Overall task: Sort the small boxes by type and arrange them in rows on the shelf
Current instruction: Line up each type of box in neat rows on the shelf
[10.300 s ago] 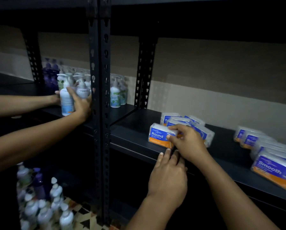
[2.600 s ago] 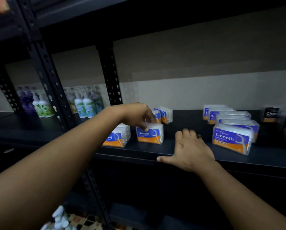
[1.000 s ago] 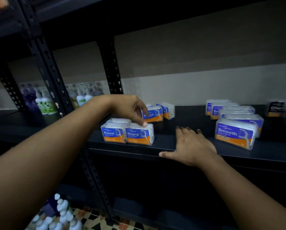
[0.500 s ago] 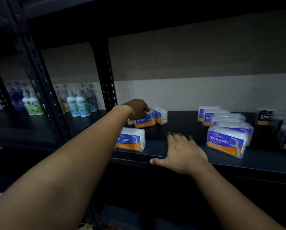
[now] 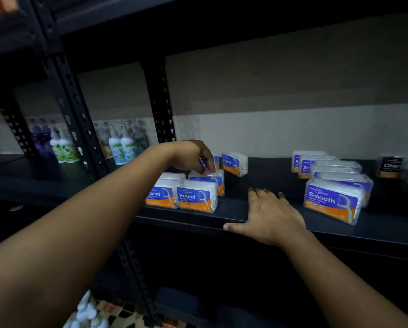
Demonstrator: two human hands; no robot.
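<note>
On the dark metal shelf (image 5: 233, 214) the left hand (image 5: 193, 156) reaches in with its fingers (image 5: 206, 165) curled down over the top of a clear plastic box with a blue-and-orange "Round" label (image 5: 210, 179), pinching it from above; that box sits just behind two more "Round" boxes side by side at the shelf's front, the left front box (image 5: 161, 194) and the right front box (image 5: 197, 197), which touch each other. Another "Round" box (image 5: 234, 163) stands farther back, turned at an angle and apart from the group. The right hand (image 5: 270, 215) lies flat on the shelf's front edge, fingers released and spread, gripping nothing, between the "Round" boxes and the row of clear "Smooth" boxes (image 5: 333, 201) lined up front to back on the right. Beyond those, at the far right, dark-labelled boxes (image 5: 391, 166) stand (their lettering is cut off and blurred). Pump bottles with green and blue labels (image 5: 122, 149) stand in the neighbouring bay to the left.
</note>
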